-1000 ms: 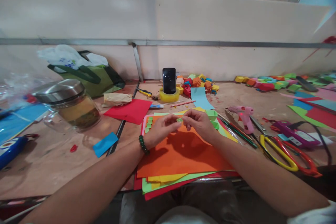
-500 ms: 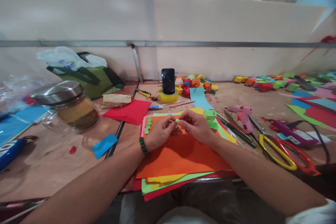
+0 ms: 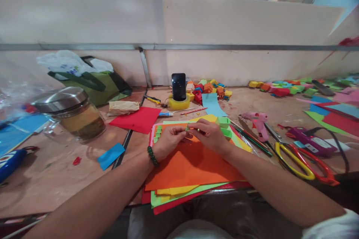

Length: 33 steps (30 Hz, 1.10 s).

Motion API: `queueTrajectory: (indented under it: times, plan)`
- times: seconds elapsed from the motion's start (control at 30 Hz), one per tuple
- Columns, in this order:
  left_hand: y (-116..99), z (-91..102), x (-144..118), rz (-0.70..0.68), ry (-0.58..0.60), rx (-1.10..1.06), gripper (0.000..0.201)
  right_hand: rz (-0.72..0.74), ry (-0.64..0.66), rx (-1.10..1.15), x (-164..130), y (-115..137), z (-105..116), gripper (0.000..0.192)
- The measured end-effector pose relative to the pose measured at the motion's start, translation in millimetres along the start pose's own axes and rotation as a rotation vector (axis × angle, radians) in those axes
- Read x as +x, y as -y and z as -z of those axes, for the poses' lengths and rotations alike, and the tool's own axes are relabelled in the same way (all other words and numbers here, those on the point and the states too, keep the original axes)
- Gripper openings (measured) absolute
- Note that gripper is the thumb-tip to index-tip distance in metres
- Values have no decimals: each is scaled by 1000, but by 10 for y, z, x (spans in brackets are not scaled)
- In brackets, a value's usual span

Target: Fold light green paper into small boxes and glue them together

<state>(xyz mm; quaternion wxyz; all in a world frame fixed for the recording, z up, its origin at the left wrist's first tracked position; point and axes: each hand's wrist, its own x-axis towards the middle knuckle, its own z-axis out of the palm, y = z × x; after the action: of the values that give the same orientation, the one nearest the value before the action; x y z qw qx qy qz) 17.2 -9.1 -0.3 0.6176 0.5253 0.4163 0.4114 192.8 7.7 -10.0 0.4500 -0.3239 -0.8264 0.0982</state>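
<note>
Both hands had come lower over the last second, settling close onto the orange sheet [image 3: 193, 164] on top of the paper stack at the near middle of the surface [image 3: 56, 179]. The left hand [image 3: 168, 140] and right hand [image 3: 209, 134] met fingertip to fingertip, each grip narrow and pinched on a small green paper strip [image 3: 187, 128] held between them, just above the sheet. More little green pieces [image 3: 157, 133] lay left of the hands. Scissors [image 3: 297, 158] and a pink glue gun [image 3: 259, 123] sat untouched to the right.

Bright overhead window glare, soft shadows, wide-angle edge distortion.
</note>
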Motion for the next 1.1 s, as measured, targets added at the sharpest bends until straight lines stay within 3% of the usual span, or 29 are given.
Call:
queueTrajectory:
  times: [0.17,0.37,0.57,0.77,0.9,1.1]
  plan:
    - [6,-10,1,-29,-36,101,25,-27,-16,-19,-2,-28,-26,10]
    - [6,-16,8,-56,-46,177,27,17,-35,-1,4,17,-37,10]
    - [-40,-52,-45,-24,10,118,29,273,-34,-163,-19,14,-18,14]
    - [-57,-65,-68,32,-5,42,28,525,101,-423,-8,81,90,25]
    - [-54,-58,-56,24,-5,-5,32,570,128,-456,4,98,113,26]
    - [0,-47,-25,-92,-12,-5,35,561,81,-521,-21,96,55,27]
